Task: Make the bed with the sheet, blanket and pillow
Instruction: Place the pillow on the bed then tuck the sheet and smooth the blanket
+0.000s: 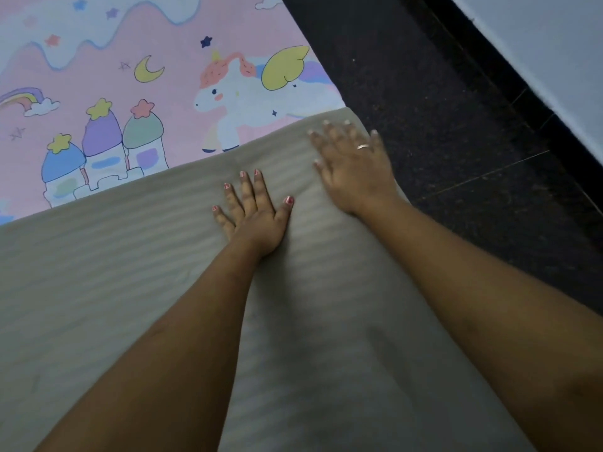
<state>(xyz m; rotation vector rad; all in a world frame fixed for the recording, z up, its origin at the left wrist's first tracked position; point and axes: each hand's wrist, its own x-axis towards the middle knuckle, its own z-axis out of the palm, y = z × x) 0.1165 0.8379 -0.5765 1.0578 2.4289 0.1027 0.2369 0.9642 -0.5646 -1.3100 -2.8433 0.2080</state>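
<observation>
currently both hands lie flat, fingers straight and spread, gripping nothing. left hand [253,212] presses the middle of the beige striped blanket [130,272]. right hand [355,164], wearing a ring [363,146], presses near the blanket's far right corner, just beside the drop to the dark floor [456,141]. calling it a blanket is my guess; it could be a pillow in a striped case, cannot tell. it lies over the near part of the pink unicorn sheet [163,44], which shows flat and spread beyond the blanket's far edge. no other pillow in view. white wall [538,44] top right.

risks, as judgement only:
- right corner sits at the sheet's right edge, so a hard outward sweep by the right hand could push that corner over the side and onto the floor.
- palms pressing down while sliding could drag the sheet underneath and bunch it, since nothing visible pins it.
- far edge of the blanket runs at a slant across the unicorn print, so smoothing it as it lies would leave it skewed and needing a re-square.
- uneven push from the two hands could raise a ridge between them.

containers: none in view, so no contents to report.
</observation>
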